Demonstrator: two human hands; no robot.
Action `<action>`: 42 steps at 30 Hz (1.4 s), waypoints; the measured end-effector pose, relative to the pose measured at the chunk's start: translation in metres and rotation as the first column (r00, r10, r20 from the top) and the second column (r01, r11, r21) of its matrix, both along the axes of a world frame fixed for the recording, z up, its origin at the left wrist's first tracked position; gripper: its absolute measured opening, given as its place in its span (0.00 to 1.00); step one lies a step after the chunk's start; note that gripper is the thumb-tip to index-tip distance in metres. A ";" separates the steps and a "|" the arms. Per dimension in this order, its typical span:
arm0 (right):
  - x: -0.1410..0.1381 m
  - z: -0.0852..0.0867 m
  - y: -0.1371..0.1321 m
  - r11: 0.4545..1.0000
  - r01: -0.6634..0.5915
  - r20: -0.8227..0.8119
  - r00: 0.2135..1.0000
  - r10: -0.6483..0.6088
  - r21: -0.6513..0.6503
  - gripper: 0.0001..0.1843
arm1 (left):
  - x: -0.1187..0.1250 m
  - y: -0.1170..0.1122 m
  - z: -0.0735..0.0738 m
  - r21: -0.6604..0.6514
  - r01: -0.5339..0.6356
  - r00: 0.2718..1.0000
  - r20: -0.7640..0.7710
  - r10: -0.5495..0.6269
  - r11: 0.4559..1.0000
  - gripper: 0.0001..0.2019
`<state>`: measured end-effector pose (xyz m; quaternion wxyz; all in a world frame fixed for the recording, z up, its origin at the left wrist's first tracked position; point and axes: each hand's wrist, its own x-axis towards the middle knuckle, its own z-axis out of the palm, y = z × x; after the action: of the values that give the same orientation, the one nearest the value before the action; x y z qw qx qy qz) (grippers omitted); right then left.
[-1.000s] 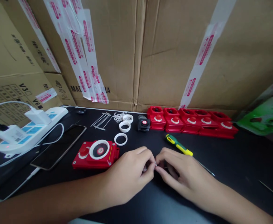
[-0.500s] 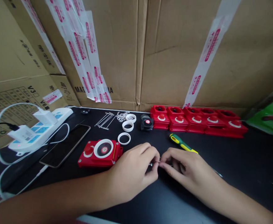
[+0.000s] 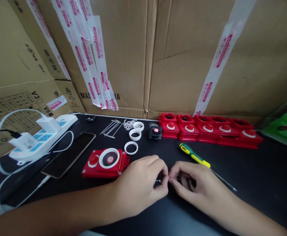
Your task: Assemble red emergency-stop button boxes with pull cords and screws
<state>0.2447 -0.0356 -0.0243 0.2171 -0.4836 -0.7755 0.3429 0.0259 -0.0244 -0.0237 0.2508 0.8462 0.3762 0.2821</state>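
Fingertips of my left hand [image 3: 143, 186] and my right hand [image 3: 195, 180] meet in a pinch over the black table. Between them is something small and partly metallic; the fingers hide most of it, so its kind is unclear. Just left of my left hand lies a red box [image 3: 101, 172] with a red knob [image 3: 93, 160] and a white ring [image 3: 109, 150] around a round black part. Beyond my right hand rests a green-and-yellow screwdriver [image 3: 195, 155], its shaft pointing toward my right forearm.
A row of red housings [image 3: 207, 129] stands at the back, beside a black part [image 3: 155, 131]. White rings [image 3: 131, 148], thin metal rods [image 3: 111, 128] and a chain [image 3: 129, 124] lie left of it. A phone [image 3: 68, 155] and a power strip [image 3: 44, 139] occupy the left. Cardboard [image 3: 128, 59] walls the back.
The view has shifted slightly. My right hand has moved a little to the right and down, uncovering more of the screwdriver shaft. Both hands stay pinched together.
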 end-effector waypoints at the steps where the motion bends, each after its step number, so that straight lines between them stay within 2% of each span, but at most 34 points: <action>1: 0.000 -0.001 -0.001 1.000 0.001 0.004 1.000 -0.001 0.013 0.08 | 0.000 0.000 0.000 -0.010 -0.004 1.000 -0.001 0.004 1.000 0.07; 6: 0.001 0.000 -0.002 0.997 -0.033 0.012 0.999 0.032 0.073 0.10 | -0.002 0.002 -0.001 -0.049 0.010 1.000 -0.006 -0.010 0.999 0.09; 12: 0.001 0.003 -0.002 0.986 -0.058 0.015 0.998 0.056 0.159 0.09 | -0.001 0.002 -0.002 -0.100 -0.013 1.000 -0.002 0.013 0.995 0.07; 21: 0.003 0.000 -0.004 0.988 -0.099 0.016 0.995 0.098 0.123 0.08 | -0.003 0.001 -0.001 -0.101 0.007 1.000 -0.004 -0.007 0.995 0.08; 34: 0.000 -0.002 -0.005 0.970 -0.145 0.008 0.989 0.146 0.197 0.05 | 0.000 0.000 0.003 -0.100 -0.012 0.999 -0.049 0.007 0.995 0.09; 42: 0.002 -0.005 -0.006 0.967 -0.182 -0.013 0.982 0.187 0.176 0.05 | 0.000 0.002 0.002 -0.080 -0.029 0.998 -0.058 0.025 0.996 0.09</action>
<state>0.2469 -0.0417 -0.0298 0.2372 -0.3835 -0.8408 0.2995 0.0261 -0.0229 -0.0220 0.2702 0.8378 0.4057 0.2460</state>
